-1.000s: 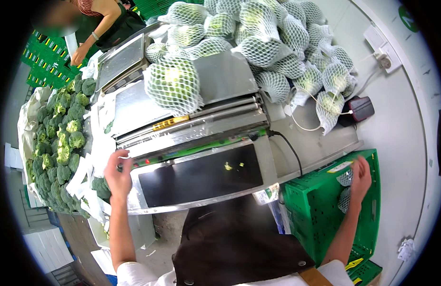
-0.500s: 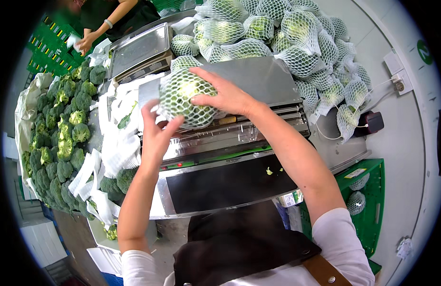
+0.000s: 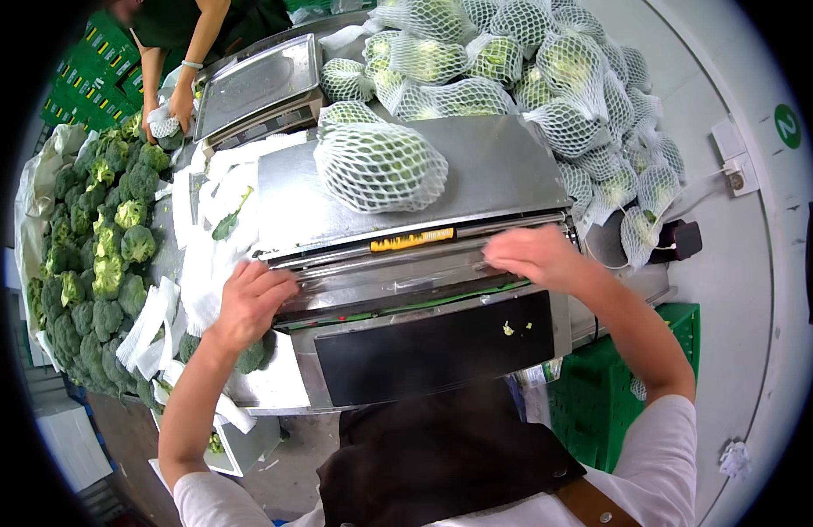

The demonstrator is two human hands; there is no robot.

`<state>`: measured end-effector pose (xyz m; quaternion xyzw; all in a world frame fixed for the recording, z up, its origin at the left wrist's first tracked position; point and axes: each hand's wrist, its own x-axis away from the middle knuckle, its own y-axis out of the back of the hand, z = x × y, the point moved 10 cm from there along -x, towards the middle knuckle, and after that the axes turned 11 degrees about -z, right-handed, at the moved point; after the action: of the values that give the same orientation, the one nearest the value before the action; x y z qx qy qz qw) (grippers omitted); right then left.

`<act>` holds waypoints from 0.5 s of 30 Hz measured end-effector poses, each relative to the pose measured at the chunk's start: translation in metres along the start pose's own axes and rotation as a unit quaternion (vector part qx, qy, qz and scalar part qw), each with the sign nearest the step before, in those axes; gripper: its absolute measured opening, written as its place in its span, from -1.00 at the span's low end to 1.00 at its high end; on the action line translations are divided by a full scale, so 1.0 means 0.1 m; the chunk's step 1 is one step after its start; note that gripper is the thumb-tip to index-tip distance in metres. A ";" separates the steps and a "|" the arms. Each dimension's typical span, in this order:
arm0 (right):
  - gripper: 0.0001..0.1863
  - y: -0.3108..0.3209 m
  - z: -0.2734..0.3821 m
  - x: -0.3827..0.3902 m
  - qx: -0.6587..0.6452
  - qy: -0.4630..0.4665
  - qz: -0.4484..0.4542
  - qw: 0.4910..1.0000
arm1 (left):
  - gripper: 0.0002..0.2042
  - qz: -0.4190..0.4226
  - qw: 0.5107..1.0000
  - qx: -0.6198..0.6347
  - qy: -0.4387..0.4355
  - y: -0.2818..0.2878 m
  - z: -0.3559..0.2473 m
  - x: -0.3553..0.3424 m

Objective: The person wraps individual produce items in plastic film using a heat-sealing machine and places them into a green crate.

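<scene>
A green vegetable head in a white foam net (image 3: pixel 384 167) rests on the steel top of a wrapping machine (image 3: pixel 503 167), with neither hand touching it. Across the machine's front lies a shiny sheet of clear film (image 3: pixel 415 283). My left hand (image 3: pixel 251 301) is closed at the film's left end, fingertips pressed together and turned down. At its right end my right hand (image 3: pixel 540 257) has its fingers pinched on the film, thumb partly hidden. Behind the film, a yellow-and-black strip (image 3: pixel 413 240) lies along the rollers. White foam nets (image 3: pixel 215 290) are heaped near my left hand.
Loose broccoli (image 3: pixel 108 263) fills the left side. Netted vegetable heads (image 3: pixel 477 61) are piled at the back and right. A scale (image 3: pixel 262 83) stands back left, beside a co-worker's hands (image 3: pixel 169 119) holding a netted piece. A green crate (image 3: pixel 591 386) stands low right.
The netted head has left my hands and now rests on the machine top. Both hands have come down and apart to the film. The co-worker's hands have lowered to the broccoli.
</scene>
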<state>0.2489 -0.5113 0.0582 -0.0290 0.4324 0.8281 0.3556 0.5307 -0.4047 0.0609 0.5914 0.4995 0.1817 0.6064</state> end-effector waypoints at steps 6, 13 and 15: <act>-0.58 0.81 0.23 -0.57 -0.016 -0.019 -0.202 0.979 | -0.82 -0.256 0.827 0.369 0.338 0.66 0.86 -0.15; -0.11 -0.33 -0.30 -1.08 -0.128 -0.126 -0.099 0.979 | 0.01 -0.157 0.847 0.429 0.273 -0.41 0.50 -1.20; -0.17 -0.12 0.04 -0.74 -0.144 -0.194 -0.057 0.969 | -0.06 -0.113 0.812 0.446 0.359 -0.29 0.26 -1.02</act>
<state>0.3123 -0.5458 0.0787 0.0566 0.2293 0.8497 0.4714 0.4972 -0.5085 0.0697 0.6293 0.7710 0.0685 0.0695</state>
